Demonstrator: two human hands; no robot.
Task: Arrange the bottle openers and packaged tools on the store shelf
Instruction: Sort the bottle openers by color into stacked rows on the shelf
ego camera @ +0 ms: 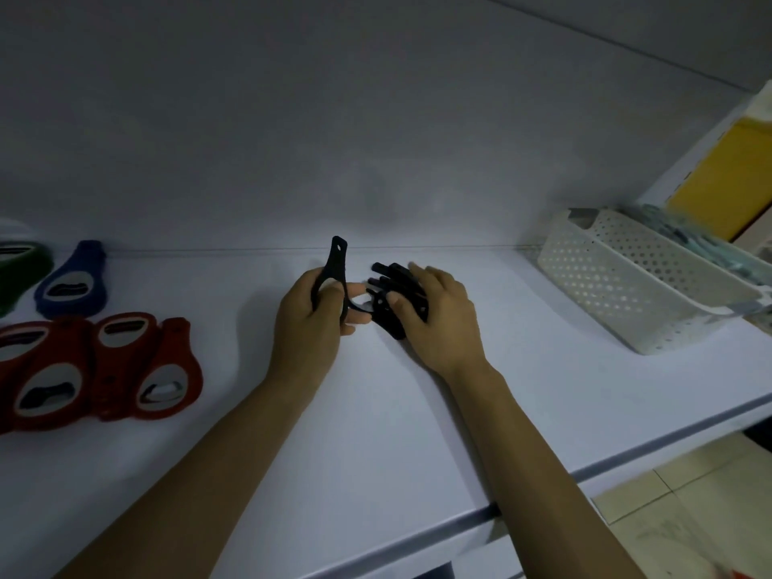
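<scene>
My left hand grips one black bottle opener upright, its holed tail pointing up above my fingers. Right beside it, my right hand holds a bunch of several black bottle openers low over the white shelf, fingers and thumb curled round them. Red bottle openers lie overlapping at the left of the shelf. A blue bottle opener lies behind them, and a green bottle opener is cut off at the left edge.
A white perforated basket stands at the right of the shelf with blurred packaged items in it. A yellow and white box stands behind it. The shelf's front edge runs diagonally at the lower right, with tiled floor below.
</scene>
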